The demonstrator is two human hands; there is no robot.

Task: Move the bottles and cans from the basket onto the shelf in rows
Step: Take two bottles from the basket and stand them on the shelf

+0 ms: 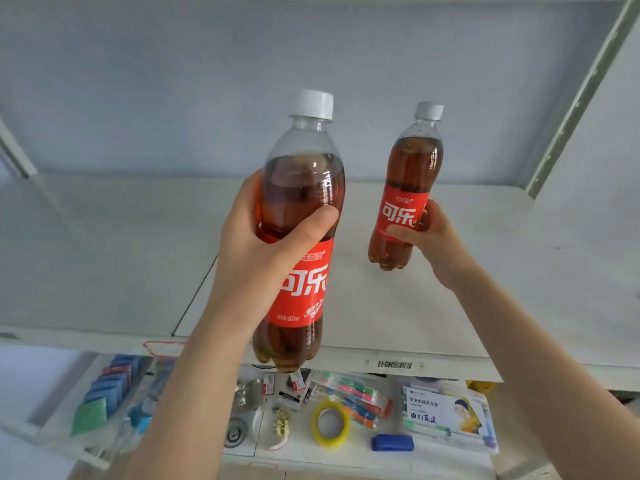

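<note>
Pale blue wall sat behind a white metal shelf [433,306], bare apart from what the hands were bringing in. Below its front edge, a lower tier held stationery: a yellow tape roll [330,423], marker packs [353,398], a blue eraser [392,443].

Left hand [263,244] was wrapped round the upper body of a cola bottle [301,233], thumb across the front just above the red label, fingers behind. Bottle was upright w/ slight tilt, its base hanging in front of the shelf edge, not yet over the board.

Right hand [424,230] pinched a second cola bottle [405,188] at the label, thumb in front, fingers behind; base looked on or just above the shelf surface, can't tell which. Both had white caps.

Basket wasn't in view, no cans seen.

Judged step: placing, right bottle first, probably the start of a row since nothing else stood there. Next move would need the right bottle set flat and released, then the left one lifted over the edge and stood beside it, labels fwd, w/o knocking the first.
</note>
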